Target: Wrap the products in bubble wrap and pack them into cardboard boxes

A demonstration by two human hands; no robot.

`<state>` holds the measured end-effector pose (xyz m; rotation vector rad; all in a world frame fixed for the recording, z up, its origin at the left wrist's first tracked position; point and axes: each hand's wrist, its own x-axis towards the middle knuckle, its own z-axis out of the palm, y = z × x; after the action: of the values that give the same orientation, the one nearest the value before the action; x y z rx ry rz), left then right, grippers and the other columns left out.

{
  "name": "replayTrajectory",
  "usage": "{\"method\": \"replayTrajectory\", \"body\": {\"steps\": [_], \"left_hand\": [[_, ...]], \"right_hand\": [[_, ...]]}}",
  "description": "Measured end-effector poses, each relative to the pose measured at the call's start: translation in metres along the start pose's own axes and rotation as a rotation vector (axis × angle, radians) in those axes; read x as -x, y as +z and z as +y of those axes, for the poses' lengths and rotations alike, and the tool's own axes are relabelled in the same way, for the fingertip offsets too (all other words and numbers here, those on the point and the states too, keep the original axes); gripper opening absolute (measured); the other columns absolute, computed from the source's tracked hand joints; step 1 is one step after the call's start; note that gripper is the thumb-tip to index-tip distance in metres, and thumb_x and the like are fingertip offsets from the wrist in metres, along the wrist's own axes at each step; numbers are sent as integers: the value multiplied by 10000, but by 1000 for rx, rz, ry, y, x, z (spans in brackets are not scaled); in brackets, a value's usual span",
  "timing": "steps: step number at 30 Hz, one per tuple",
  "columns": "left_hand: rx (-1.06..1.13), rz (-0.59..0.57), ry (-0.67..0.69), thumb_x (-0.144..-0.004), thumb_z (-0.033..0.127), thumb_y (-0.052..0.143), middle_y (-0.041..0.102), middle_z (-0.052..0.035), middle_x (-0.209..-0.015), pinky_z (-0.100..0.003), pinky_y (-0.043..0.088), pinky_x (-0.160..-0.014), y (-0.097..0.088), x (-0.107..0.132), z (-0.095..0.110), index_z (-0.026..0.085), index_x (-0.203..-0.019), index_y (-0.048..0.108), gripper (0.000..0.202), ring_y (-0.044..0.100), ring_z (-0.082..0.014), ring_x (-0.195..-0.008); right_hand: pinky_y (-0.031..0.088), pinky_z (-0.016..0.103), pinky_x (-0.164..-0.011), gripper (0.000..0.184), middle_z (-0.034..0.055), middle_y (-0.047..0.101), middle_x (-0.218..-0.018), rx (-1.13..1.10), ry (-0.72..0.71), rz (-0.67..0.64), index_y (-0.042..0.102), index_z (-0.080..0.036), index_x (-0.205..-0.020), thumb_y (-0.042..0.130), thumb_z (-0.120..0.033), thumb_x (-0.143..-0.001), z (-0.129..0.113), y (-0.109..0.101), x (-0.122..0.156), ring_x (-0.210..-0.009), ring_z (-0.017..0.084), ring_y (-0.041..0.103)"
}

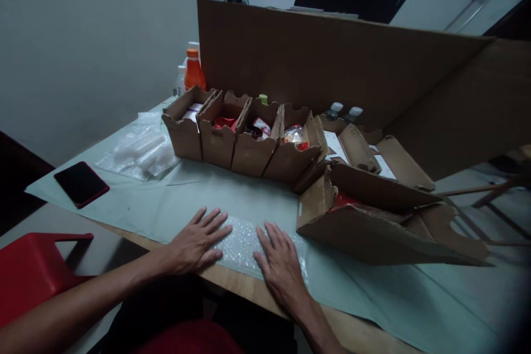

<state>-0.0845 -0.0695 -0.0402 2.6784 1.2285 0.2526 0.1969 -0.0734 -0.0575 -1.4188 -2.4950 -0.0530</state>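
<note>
A sheet of clear bubble wrap [240,243] lies flat on the pale green table cover at the front edge. My left hand [194,242] rests palm down at its left end, fingers spread. On the right part of the sheet, my right hand [280,257] also lies flat with its fingers stretched out. Neither hand grips anything. Just right of my right hand stands a long open cardboard box [373,232] with something red inside.
Several open cardboard bins [215,144] with packets stand in a row behind the hands. Bubble wrap rolls [141,149] and a phone [82,183] lie at left. An orange bottle [193,72] stands behind. A cardboard panel [332,61] closes the back; a red stool [37,271] is at lower left.
</note>
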Motion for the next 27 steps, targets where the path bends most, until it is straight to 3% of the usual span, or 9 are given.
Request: {"method": "replayTrajectory", "body": {"steps": [3,5,10,13,16,18,20,23,27], "left_hand": [[77,-15,-21,-1022,432,426,336,-69,-1624,-516,203,-1208,-7,20,-18,329,-1530,349,524,289,-300,-1497],[127,43,-120,-1018,360,426,455,-96,-1543,-465,304,-1162,-15,22,-25,271,-1480,437,471,416,-279,-1409],[86,118,-485,-869,318,598,656,-157,-1092,-472,447,-927,-23,-15,-23,140,-1181,661,365,580,-324,-1045],[102,100,-479,-816,248,622,659,-117,-957,-423,451,-876,-17,-30,-12,159,-913,697,152,591,-294,-967],[141,94,-478,-810,162,565,660,-62,-871,-319,463,-784,-18,-26,-8,169,-836,653,91,614,-217,-861],[168,82,-483,-834,137,503,653,-23,-789,-256,457,-680,-29,-19,-14,166,-883,634,142,615,-166,-742],[180,70,-473,-848,122,458,652,6,-744,-224,439,-613,-48,-18,-28,163,-987,623,220,608,-140,-663],[148,60,-429,-817,104,478,691,-5,-786,-239,441,-640,-78,-33,-50,180,-1103,627,331,640,-158,-704],[85,12,-292,-770,61,525,740,-56,-925,-300,459,-753,-91,-85,-57,209,-1034,692,346,676,-221,-876]], "right_hand": [[369,466,-1075,462,109,523,-1492,55,79,48,531,-212,-1423,413,-392,-1015,31,-7,42,-1361,283,472],[421,444,-1005,465,122,573,-1437,76,198,55,563,-185,-1385,353,-396,-1027,47,-14,58,-1284,281,538],[459,485,-917,503,183,653,-1298,77,447,41,637,-121,-1258,344,-436,-998,54,-21,46,-1155,335,606],[457,496,-920,410,162,672,-1269,-49,464,110,695,-168,-1053,407,-439,-943,42,-19,34,-1150,340,606],[491,447,-872,335,125,735,-1068,-301,526,173,674,-198,-896,466,-461,-898,28,-27,33,-1000,296,661],[524,375,-800,343,94,734,-942,-508,598,208,663,-194,-979,537,-493,-870,17,-38,34,-875,250,682],[535,301,-720,507,56,713,-874,-708,633,220,597,-174,-1249,597,-496,-858,2,-49,33,-782,203,680],[523,238,-613,754,-1,685,-789,-934,600,115,335,-173,-1544,600,-452,-896,-33,-54,30,-639,149,645],[564,275,-805,449,62,757,-1025,-1043,358,-137,637,-229,-1346,584,-337,-913,-89,-29,33,-861,189,713]]}}
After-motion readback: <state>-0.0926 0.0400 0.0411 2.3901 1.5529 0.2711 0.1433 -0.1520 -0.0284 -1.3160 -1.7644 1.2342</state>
